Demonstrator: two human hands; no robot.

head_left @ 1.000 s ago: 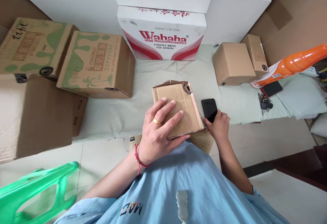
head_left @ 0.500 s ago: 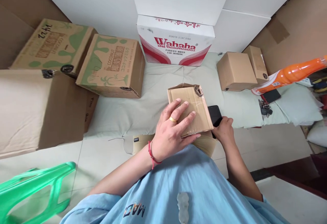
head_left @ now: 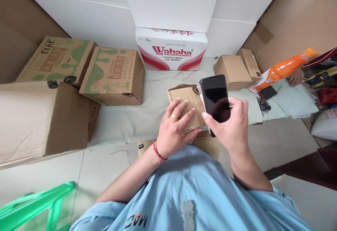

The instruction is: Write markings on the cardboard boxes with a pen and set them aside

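My left hand (head_left: 175, 125) rests across a small cardboard box (head_left: 193, 120), fingers spread over its top face and thumb along its near edge. A gold ring and a red cord bracelet show on that hand and wrist. Beside the box, my right hand (head_left: 233, 124) grips a black smartphone (head_left: 215, 96), thumb on the near side and fingers partly hidden behind it. The phone stands nearly upright with its dark screen towards me, overlapping the box's right edge.
Behind stands a white Wahaha water carton (head_left: 172, 53). Coconut cartons (head_left: 113, 76) and a plain large box (head_left: 26, 115) fill the left. To the right are two small boxes (head_left: 233, 71), an orange bottle (head_left: 285, 71) and keys (head_left: 264, 105). A green stool (head_left: 52, 203) is on the floor.
My right hand has raised the phone from beside the box's lower right edge, up and leftward in front of that edge. My left hand stays on the box. The view has shifted slightly.
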